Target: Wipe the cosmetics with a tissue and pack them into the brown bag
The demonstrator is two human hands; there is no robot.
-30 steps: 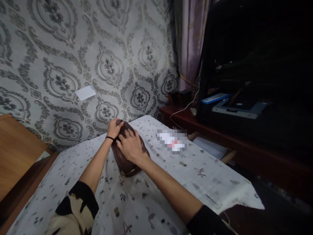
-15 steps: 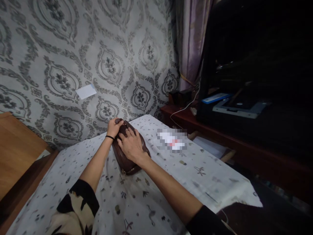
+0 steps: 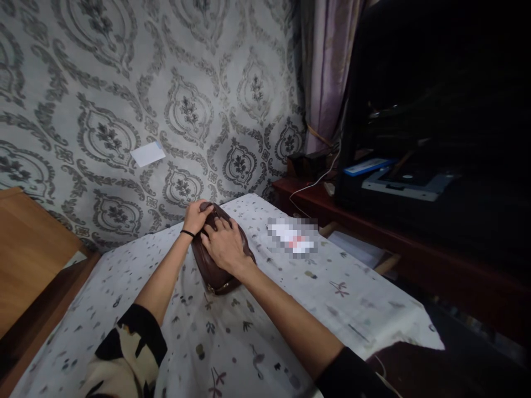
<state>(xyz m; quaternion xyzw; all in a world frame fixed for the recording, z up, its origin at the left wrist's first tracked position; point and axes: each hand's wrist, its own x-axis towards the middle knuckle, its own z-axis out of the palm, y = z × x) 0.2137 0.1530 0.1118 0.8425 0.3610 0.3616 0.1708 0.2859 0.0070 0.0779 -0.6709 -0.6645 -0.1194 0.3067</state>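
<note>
A dark brown leather zip bag (image 3: 203, 264) lies on the patterned cloth, with a bit of gold-coloured zip showing at its near end. My left hand (image 3: 196, 217) grips its far left end, thumb over the top; a black band circles that wrist. Across the top of the same bag rests my right hand (image 3: 226, 244), its fingers spread over the leather. Part of the bag's upper side is hidden beneath this hand.
White patterned cloth (image 3: 265, 309) covers the surface under the bag. A blurred-out white and red item (image 3: 292, 236) lies to the right. Beyond are a dark red cabinet (image 3: 307, 193) with a cable and a large dark screen (image 3: 435, 110). Wooden furniture (image 3: 37, 254) stands left.
Both hands stay on the bag in nearly the same pose. The whole view has shifted very slightly.
</note>
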